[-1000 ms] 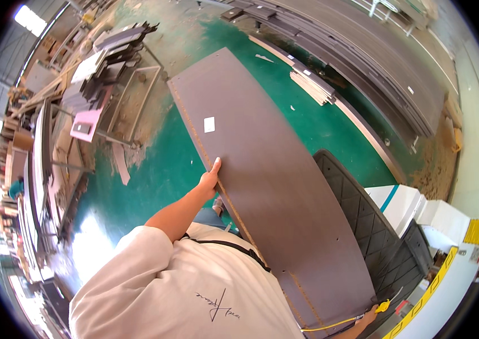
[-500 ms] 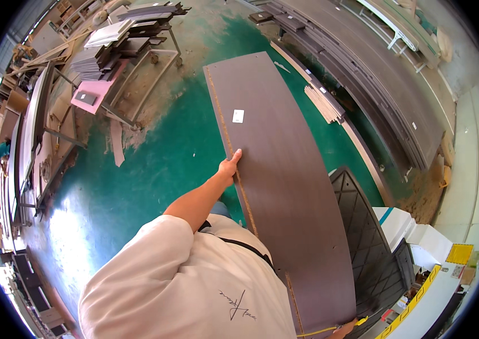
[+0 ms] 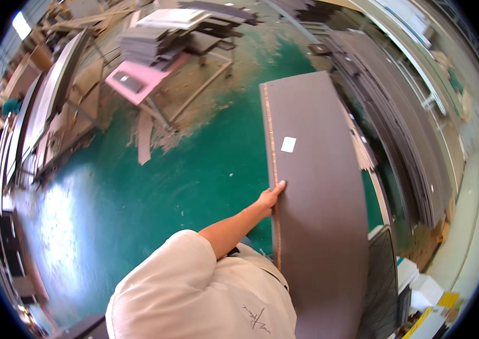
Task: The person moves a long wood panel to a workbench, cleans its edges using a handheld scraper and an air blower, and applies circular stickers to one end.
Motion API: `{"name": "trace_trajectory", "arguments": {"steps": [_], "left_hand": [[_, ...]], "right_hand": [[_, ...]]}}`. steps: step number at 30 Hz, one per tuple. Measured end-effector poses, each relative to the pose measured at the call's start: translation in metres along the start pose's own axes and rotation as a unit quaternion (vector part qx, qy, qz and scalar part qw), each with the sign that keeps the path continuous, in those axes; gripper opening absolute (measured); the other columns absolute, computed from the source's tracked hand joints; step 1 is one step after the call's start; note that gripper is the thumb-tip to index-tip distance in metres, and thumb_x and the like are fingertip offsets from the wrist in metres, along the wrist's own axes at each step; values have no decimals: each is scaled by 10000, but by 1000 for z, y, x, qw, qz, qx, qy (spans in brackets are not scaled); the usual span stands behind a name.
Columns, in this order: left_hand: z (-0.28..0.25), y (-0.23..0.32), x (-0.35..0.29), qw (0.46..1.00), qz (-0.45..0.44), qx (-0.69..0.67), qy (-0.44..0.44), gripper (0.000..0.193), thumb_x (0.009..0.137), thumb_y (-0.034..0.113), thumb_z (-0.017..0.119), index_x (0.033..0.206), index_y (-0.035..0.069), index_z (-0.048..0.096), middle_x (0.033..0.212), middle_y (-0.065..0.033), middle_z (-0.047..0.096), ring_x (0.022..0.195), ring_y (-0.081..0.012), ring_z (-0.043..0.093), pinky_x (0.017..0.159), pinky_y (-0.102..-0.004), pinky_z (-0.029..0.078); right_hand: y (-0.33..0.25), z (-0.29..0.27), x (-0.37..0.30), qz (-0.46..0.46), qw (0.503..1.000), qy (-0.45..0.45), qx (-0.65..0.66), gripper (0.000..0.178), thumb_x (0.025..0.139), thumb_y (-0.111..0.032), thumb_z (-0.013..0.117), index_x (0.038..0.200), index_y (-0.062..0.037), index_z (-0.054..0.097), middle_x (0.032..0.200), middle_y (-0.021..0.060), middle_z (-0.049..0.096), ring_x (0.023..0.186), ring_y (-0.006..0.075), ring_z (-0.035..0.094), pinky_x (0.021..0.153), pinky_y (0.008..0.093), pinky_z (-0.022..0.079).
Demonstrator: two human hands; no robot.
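A long brown board (image 3: 321, 226) slants away from my body, its bare chipboard edge facing left. My left hand (image 3: 271, 198) is closed round that edge about midway along the visible length. The thumb rests on the top face and the fingers are hidden beneath. A white square label (image 3: 288, 144) sits on the face beyond my hand. The near end of the board runs out of the picture at the bottom. My right hand is out of view.
A wheeled frame with a pink board (image 3: 138, 76) and stacked panels (image 3: 152, 45) stands ahead left. Long brown boards (image 3: 389, 85) are piled along the right. Beside my board are a black panel (image 3: 383, 277) and white boxes (image 3: 425, 289). More boards (image 3: 61, 65) lean far left.
The scene has shifted rightward and down in the picture. My left hand keeps its hold on the board. My right hand, earlier at the board's near end beside a yellow strip, has left view.
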State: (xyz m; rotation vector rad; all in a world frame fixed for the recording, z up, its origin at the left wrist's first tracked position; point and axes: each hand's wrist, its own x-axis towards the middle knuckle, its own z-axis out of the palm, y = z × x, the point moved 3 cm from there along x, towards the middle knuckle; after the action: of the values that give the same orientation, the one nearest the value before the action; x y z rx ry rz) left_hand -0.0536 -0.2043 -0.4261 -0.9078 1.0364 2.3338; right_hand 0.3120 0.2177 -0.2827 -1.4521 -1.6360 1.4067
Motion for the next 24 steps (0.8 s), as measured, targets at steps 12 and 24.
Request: {"name": "trace_trajectory", "arguments": {"steps": [12,24], "left_hand": [[-202,65,-165,974,106,-197,-23,857,936,676,660,1419,-27,576,1414,-162,631,1255,-264,618,1080,-415,492],[-503,44,-416,909,208,-323,162,901,889,797,600,1489,126,553,1526,-102,564,1361,-289,550,1147,-505,414]], "right_hand": [[30,186,-195,0,941,-337,-20,512,1037,-315,622,1312,115,589,1240,171,674,1082,313,681,922,435,562],[84,212,-432,21,836,-546,-57,499,1038,-306,622,1306,114,592,1231,170,676,1072,312,684,912,437,566]]}}
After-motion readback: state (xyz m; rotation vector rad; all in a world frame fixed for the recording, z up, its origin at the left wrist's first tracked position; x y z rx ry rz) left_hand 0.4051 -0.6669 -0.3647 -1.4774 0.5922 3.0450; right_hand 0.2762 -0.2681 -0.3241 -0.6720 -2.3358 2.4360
